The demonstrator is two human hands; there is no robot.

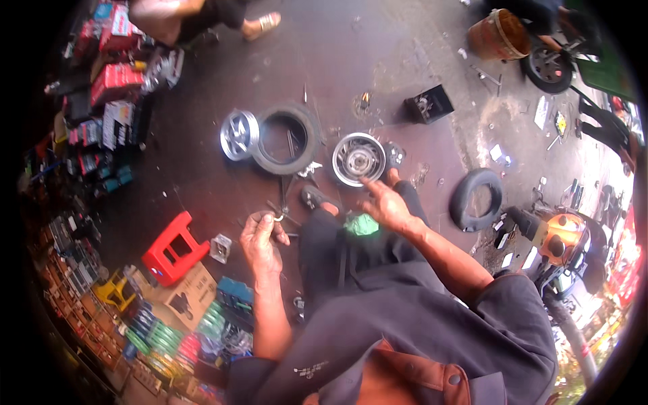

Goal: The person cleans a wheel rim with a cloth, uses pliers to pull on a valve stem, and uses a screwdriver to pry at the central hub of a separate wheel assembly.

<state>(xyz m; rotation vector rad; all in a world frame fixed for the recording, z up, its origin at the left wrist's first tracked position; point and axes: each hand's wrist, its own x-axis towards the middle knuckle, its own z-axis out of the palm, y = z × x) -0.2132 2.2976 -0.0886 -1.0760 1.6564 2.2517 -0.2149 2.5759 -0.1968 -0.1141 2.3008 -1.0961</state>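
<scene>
Head view: left hand [260, 237] fingers pinch small silver metal hook [276, 217]; right hand [383, 202] fingers spread near round silver wheel rim [358, 158]; red rectangular boxes [116, 81] stacked far left.

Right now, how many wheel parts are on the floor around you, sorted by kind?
Tyres off the rim: 2, one by the spoked rim, one to the right.
Bare rims: 2, a spoked rim and a drum rim under the right hand.
Total: 4.
The left hand holds a small metal part, not counted.
</scene>
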